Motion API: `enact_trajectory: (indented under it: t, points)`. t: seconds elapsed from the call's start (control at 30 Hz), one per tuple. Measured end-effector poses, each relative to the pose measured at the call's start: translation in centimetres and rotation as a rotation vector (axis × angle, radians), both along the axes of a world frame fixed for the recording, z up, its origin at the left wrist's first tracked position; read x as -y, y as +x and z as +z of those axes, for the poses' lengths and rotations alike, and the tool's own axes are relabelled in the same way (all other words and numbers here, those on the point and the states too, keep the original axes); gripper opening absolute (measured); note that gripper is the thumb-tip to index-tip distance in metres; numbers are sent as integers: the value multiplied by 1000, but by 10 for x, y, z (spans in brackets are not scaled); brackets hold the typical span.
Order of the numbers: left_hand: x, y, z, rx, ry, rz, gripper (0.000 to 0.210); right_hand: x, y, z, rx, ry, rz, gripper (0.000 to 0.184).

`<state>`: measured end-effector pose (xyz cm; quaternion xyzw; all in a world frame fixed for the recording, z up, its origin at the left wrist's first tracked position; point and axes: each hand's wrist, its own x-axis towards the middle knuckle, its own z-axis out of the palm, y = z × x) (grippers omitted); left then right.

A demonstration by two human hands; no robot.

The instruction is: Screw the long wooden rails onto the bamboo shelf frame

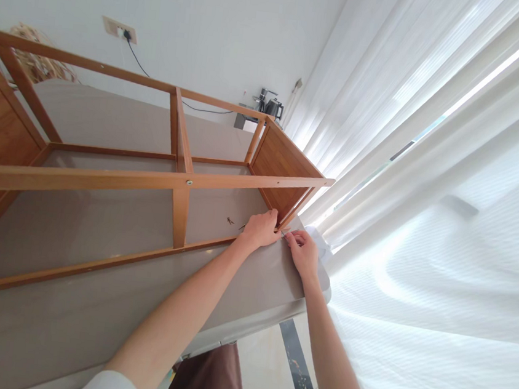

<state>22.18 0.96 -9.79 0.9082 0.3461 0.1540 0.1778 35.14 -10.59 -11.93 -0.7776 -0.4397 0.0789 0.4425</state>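
A long wooden frame [126,179] with solid end panels and a middle divider lies on the grey-covered table [231,287]. My left hand [261,227] is closed round its lower near right corner, fingers inside the frame. Just outside that corner, my right hand [301,248] pinches something small and thin between thumb and fingertips, pointing at the wood; its kind is too small to tell. A few small dark pieces, like screws, [230,220] lie on the table inside the right bay, left of my left hand.
White curtains [441,269] hang close along the right. Behind the frame, a black kettle [274,109] stands by the wall. A wall socket [120,29] has a black cord plugged in. The table's rounded corner [325,288] lies near my right wrist.
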Motion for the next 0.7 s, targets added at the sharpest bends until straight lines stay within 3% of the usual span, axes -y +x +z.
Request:
enact_trajectory:
  t: [0.47, 0.7]
  points:
    - [0, -2, 1, -9, -24, -7, 31, 3, -16, 1, 286, -35, 69, 28]
    - [1, -2, 2, -4, -27, -12, 33, 1, -12, 6, 180, -34, 39, 31]
